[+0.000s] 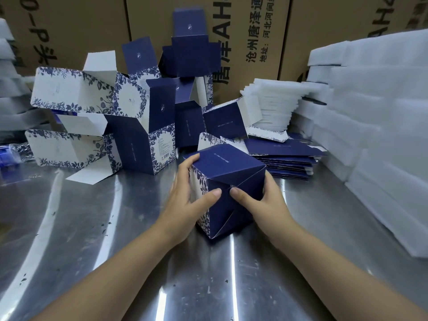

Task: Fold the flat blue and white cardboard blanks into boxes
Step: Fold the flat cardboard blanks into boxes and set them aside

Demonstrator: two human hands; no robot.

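A blue and white cardboard box (228, 169) rests tilted on the steel table, its interlocked bottom flaps facing me. My left hand (188, 200) grips its left, flower-printed side, thumb pressed on the flaps. My right hand (264, 200) holds the right side, its thumb also on the flaps, beside the left thumb. A stack of flat blue blanks (287, 158) lies just behind the box to the right. Several folded boxes (139, 126) with open lids are piled at the back left and centre.
White foam pads (278, 105) are stacked behind the blanks, and taller foam stacks (375, 126) fill the right side. Brown shipping cartons (252, 35) form a wall at the back. The steel table (92, 228) spreads out before me, with more foam at the far left.
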